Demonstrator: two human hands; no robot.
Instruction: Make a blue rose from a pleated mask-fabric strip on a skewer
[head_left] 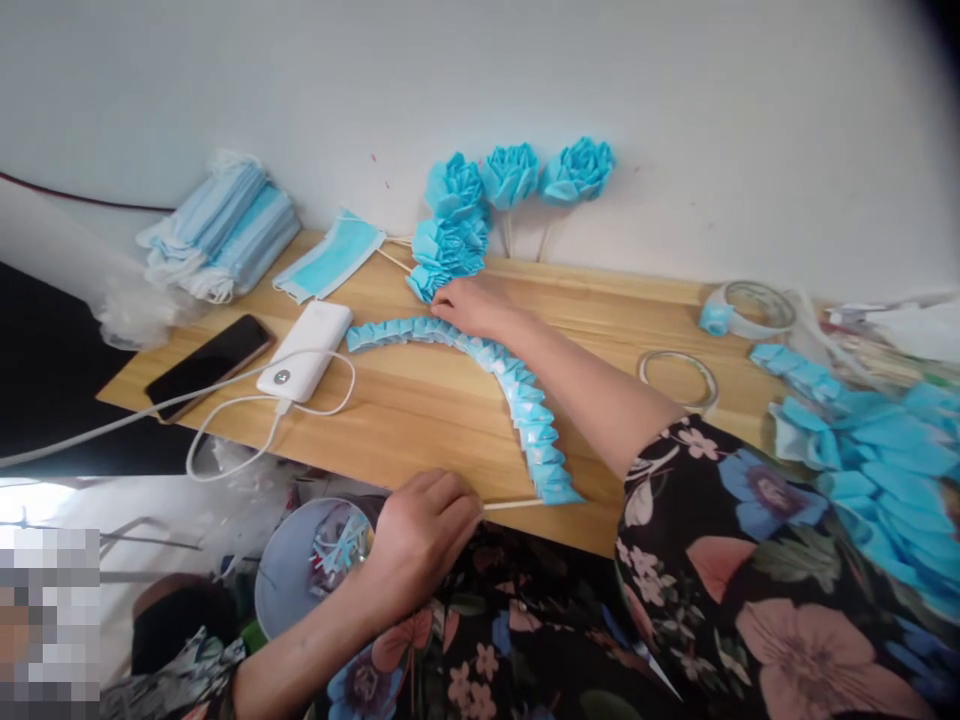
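Observation:
My left hand (431, 530) is closed at the table's front edge around one end of a thin pale stick (517, 505). The stick's other end meets the near end of a long strip of folded blue petals (525, 400). This strip curves across the table, its petals overlapping in a row. Further back, my right hand (474, 305) has its fingers curled together at the curved part of the strip. Just behind those fingers lie several blue crepe-like flowers (454, 240) on sticks; two more flowers (577, 170) lean against the wall.
At the left are stacked face masks (225, 230), a single mask (330, 255), a phone (210, 365) and a white power bank (307, 350) with its cable. Tape rolls (679, 378) and more blue petals (877, 430) lie right. A bin (281, 570) stands below the edge.

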